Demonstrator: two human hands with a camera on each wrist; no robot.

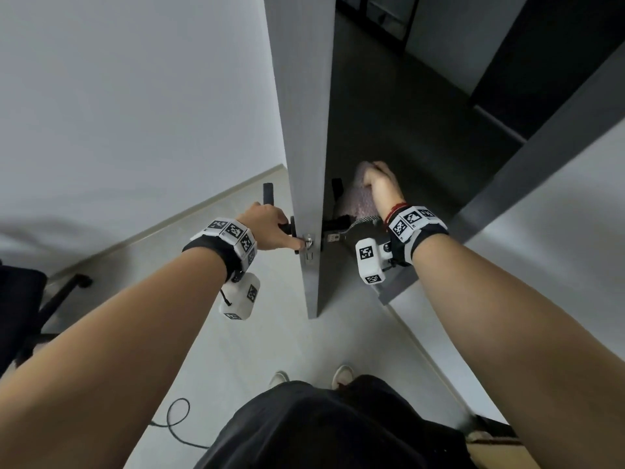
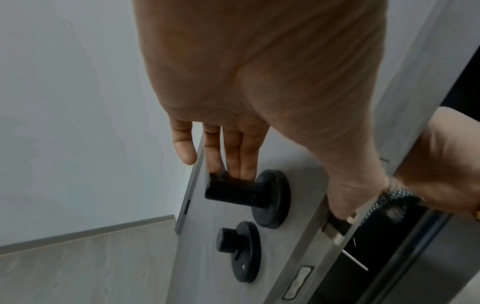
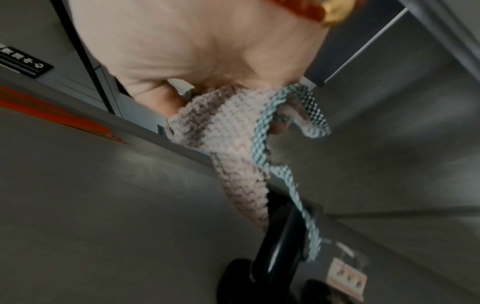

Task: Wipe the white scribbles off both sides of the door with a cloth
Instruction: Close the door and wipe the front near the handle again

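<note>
Door (image 1: 297, 96), near side: my left hand (image 1: 267, 225) rests straight fingers (image 2: 233, 152) on the handle (image 2: 233, 191), thumb on the latch (image 2: 335, 224). Far side: my right hand (image 1: 382, 187) clenches the cloth (image 3: 228, 123).

text: none legible | black plate (image 3: 22, 61): white symbols, blurred | pink sticker (image 3: 346, 276): blurred | wristbands (image 1: 233, 231): square codes

grey door (image 1: 297, 130) stands ajar, edge-on; pinkish knitted cloth (image 1: 359, 200) hangs bunched, seemingly against its far face.
</note>
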